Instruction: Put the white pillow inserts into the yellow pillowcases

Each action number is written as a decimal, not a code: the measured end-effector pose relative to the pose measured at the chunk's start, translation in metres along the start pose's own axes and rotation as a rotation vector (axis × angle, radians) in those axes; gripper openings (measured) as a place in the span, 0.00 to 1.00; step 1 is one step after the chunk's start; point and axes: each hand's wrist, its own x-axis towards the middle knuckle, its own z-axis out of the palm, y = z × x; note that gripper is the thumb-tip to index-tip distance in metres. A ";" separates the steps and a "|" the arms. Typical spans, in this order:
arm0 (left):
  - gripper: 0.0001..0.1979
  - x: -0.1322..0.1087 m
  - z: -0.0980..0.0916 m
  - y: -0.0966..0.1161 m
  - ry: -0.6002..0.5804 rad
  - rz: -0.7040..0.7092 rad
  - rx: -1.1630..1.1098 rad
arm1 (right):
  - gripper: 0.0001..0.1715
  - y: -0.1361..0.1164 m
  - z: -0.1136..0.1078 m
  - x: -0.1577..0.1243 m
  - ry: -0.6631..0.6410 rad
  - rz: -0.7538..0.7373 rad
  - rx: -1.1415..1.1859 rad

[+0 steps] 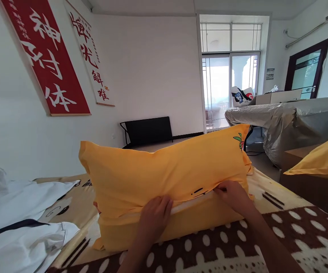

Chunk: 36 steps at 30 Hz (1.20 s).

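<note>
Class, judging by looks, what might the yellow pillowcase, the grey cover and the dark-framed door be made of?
Pillowcase: matte cloth, perhaps cotton, as it wrinkles softly.
Cover: probably glossy plastic sheeting; it gleams along crumpled folds.
Door: apparently glass, bright and smooth; its dark frame could be wood or metal.

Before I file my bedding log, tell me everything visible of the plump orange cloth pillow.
The plump orange cloth pillow is long, roughly rectangular and propped facing the camera on the patterned brown-and-cream bedspread. Black marks sit low in front; a green-and-red motif is near its upper right corner. A lengthwise opening shows white material inside. The left hand rests at this opening; the right hand seems to pinch its edge.
</note>
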 end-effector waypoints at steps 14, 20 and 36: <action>0.11 0.096 -0.019 0.106 -0.383 0.173 -0.219 | 0.16 -0.011 -0.025 -0.022 0.055 -0.150 -0.103; 0.10 0.105 0.004 0.139 -0.326 -0.081 -0.334 | 0.16 -0.013 -0.027 -0.027 0.069 -0.112 -0.174; 0.08 0.082 0.048 0.131 -0.129 -0.091 -0.453 | 0.10 0.005 -0.003 -0.009 0.277 -0.070 -0.136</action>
